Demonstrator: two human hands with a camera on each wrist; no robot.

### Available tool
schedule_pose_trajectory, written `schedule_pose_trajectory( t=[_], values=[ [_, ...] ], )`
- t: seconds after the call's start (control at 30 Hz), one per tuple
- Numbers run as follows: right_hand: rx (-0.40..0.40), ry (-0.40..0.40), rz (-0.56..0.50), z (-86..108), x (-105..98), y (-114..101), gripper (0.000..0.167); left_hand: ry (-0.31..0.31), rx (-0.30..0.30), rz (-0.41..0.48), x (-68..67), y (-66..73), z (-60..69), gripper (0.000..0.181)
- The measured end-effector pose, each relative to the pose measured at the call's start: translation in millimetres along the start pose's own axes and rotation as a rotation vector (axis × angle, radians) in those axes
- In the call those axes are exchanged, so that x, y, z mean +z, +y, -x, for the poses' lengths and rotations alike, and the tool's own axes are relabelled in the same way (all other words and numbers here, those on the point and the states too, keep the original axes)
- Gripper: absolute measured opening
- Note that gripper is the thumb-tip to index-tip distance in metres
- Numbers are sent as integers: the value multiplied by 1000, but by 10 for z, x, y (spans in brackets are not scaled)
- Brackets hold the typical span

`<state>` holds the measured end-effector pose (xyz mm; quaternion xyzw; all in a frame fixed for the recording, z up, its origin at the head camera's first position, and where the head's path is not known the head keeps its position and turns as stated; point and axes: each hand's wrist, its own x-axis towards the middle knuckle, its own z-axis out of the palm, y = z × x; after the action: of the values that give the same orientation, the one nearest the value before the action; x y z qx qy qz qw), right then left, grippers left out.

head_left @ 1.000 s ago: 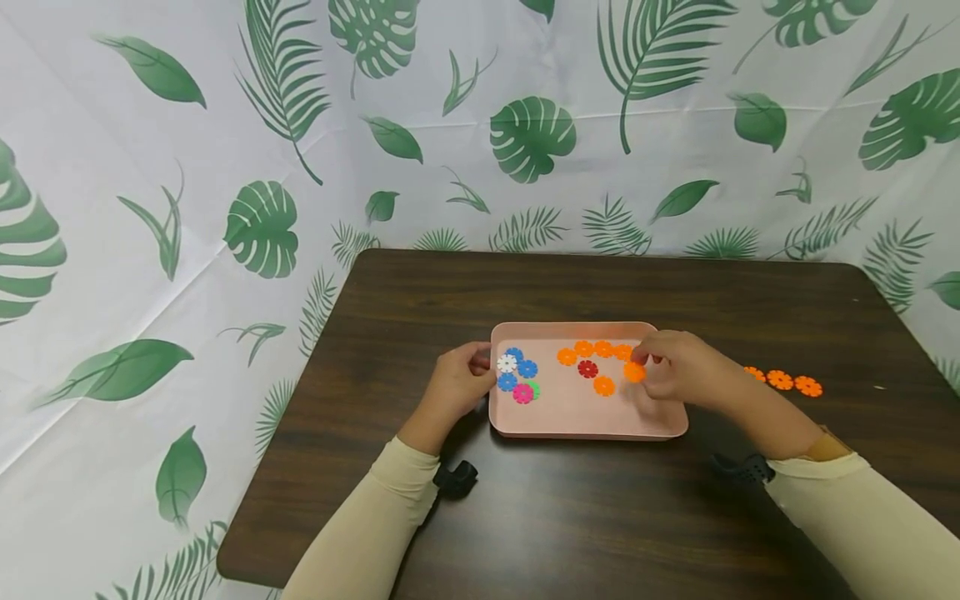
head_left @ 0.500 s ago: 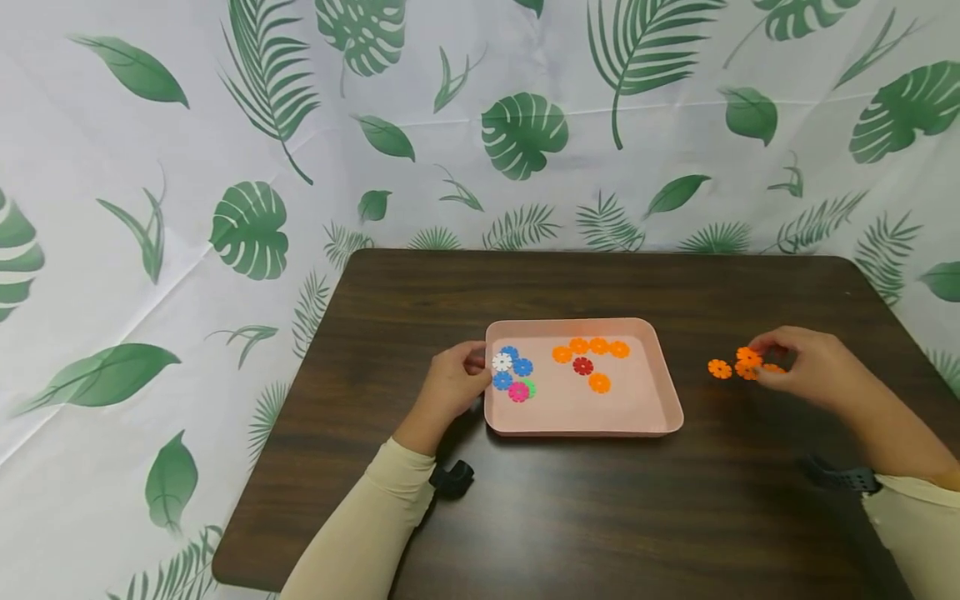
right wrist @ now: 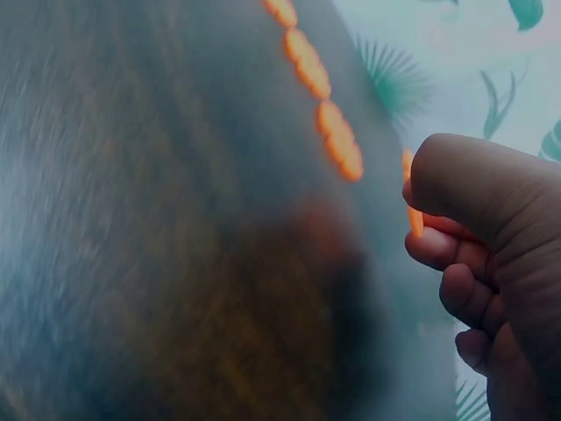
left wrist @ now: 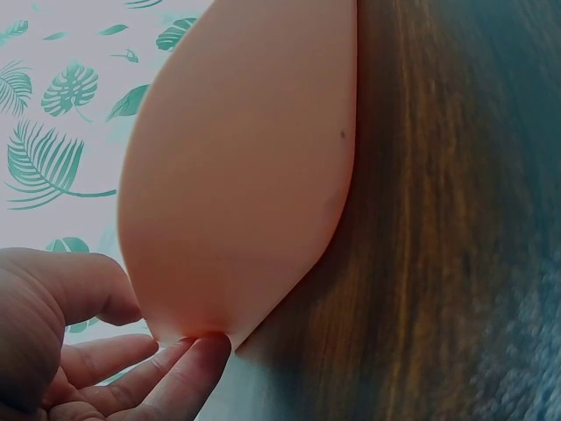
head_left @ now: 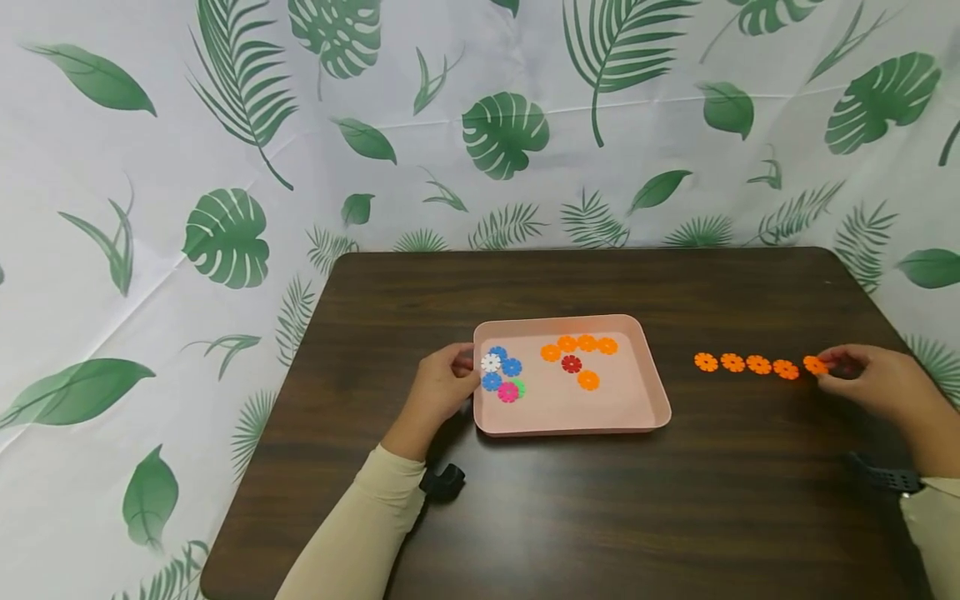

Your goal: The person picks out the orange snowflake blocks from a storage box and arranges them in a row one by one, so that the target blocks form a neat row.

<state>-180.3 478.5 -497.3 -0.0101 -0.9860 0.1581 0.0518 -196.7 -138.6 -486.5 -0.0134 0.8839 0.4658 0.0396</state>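
My right hand (head_left: 881, 379) pinches an orange notched plastic disc (head_left: 814, 365) between thumb and fingers, at the right end of a row of orange discs (head_left: 758, 364) on the table. In the right wrist view the pinched disc (right wrist: 412, 193) appears edge-on, slightly apart from the row. My left hand (head_left: 441, 385) holds the left end of a pink tray (head_left: 570, 421); its fingertips (left wrist: 206, 355) rest against the outer wall in the left wrist view. Inside the tray lie several orange discs (head_left: 587, 342), a dark red disc (head_left: 572, 364), and blue, white, pink and green discs (head_left: 508, 392) grouped at left.
A dark wood-grain table (head_left: 600, 508) carries everything. Behind it hangs a white cloth (head_left: 570, 183) printed with green leaves. Black straps (head_left: 442, 483) are on both wrists.
My right hand has carried orange discs from the tray to the table and moved rightward, with more discs now in a spaced row. The left hand has stayed at the tray's end.
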Motion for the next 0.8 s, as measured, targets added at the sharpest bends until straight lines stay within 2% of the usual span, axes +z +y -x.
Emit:
schedule_pose_trajectory(
  t=[0.23, 0.37, 0.57, 0.8],
  values=[
    [11, 9, -11, 15, 94, 100, 41, -4, -5, -4, -2, -12, -2, 50],
    [1, 1, 3, 0, 102, 104, 43, -3, -21, -1, 0, -5, -6, 51],
    [-5, -6, 27, -29, 114, 86, 44, 2, -7, -2, -19, 17, -9, 50],
    [10, -15, 9, 1, 130, 91, 42, -1, -21, -12, -12, 20, 1, 51]
  ],
)
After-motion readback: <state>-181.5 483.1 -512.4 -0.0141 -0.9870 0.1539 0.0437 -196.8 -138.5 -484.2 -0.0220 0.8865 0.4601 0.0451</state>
